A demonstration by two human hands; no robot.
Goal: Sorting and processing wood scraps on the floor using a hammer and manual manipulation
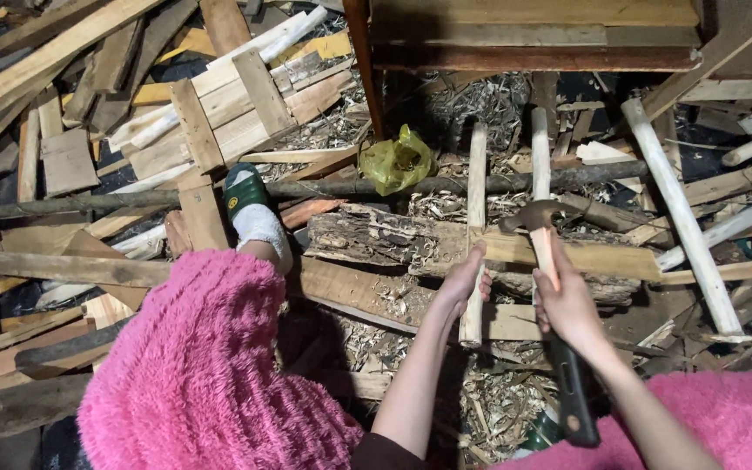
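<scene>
Fingers around upright hammer, head up

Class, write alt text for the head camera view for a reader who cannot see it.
The right hand holds a hammer over a narrow wooden stick that the left hand steadies on a log, amid scattered planks, shavings and a yellow plastic bag.
</scene>
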